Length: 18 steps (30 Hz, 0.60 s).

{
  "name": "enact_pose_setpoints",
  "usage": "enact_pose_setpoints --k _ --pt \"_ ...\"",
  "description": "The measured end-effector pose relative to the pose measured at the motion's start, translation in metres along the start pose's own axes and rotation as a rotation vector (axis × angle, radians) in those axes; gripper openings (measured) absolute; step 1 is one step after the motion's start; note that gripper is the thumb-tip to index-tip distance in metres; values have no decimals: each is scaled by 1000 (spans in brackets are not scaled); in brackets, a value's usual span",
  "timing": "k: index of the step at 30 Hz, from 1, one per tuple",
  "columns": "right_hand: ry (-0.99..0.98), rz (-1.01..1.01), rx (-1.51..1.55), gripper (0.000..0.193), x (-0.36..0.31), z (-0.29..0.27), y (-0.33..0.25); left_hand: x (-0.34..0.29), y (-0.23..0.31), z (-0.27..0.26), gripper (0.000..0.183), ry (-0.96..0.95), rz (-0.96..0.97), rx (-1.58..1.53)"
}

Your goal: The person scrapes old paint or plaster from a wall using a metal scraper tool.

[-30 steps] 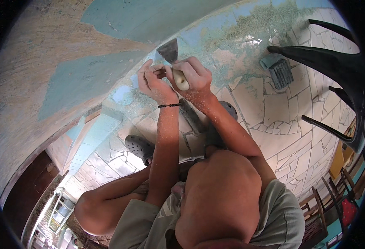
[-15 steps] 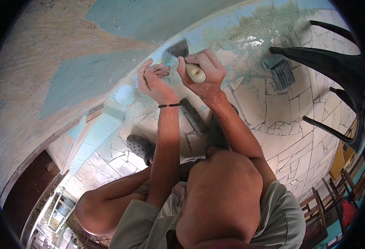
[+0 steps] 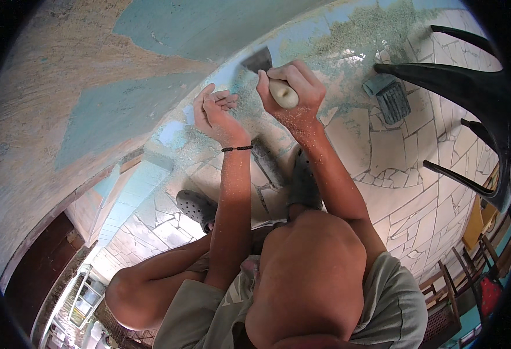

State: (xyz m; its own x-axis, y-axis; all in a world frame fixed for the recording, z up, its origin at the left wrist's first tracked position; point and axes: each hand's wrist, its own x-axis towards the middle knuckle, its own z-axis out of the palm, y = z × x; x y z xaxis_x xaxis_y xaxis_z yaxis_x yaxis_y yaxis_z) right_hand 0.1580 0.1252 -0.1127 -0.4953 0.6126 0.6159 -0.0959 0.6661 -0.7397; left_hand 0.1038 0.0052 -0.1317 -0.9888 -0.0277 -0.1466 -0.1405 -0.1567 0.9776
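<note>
My right hand (image 3: 303,93) is wrapped round the pale handle of a scraper (image 3: 282,93), its flat dark blade pointing up and left toward the foot of the wall (image 3: 145,107). Patches of blue-green paint and bare plaster cover that wall. To the left, my left hand (image 3: 214,116) hangs close to the wall with nothing in it, fingers loosely bent and apart. Pale dust coats both hands, and a dark beaded bracelet (image 3: 237,149) circles the left wrist. Paint flakes (image 3: 360,35) lie thickly along the wall's base.
A ridged dark block (image 3: 392,102) lies on the irregular stone floor (image 3: 348,145), right of my hands. Black chair legs (image 3: 441,75) reach in from the right. Another dark block (image 3: 269,164) rests between my forearms, near my grey clogs (image 3: 196,206).
My right hand has shifted slightly up and to the right with the scraper, whose blade has slid the same way along the wall's base. My left hand stays nearly still.
</note>
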Motion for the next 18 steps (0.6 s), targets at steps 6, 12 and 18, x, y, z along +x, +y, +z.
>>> enact_pose_setpoints --k 6,12,18 --pt "-51 87 -25 16 2 -4 0 0 3 0 30 2 -19 6" --pt "-1 55 -8 16 4 -4 4 0 2 -1 30 -2 -15 1" --pt "111 23 -62 15 6 -7 25 -2 0 4 30 -20 -10 -3"
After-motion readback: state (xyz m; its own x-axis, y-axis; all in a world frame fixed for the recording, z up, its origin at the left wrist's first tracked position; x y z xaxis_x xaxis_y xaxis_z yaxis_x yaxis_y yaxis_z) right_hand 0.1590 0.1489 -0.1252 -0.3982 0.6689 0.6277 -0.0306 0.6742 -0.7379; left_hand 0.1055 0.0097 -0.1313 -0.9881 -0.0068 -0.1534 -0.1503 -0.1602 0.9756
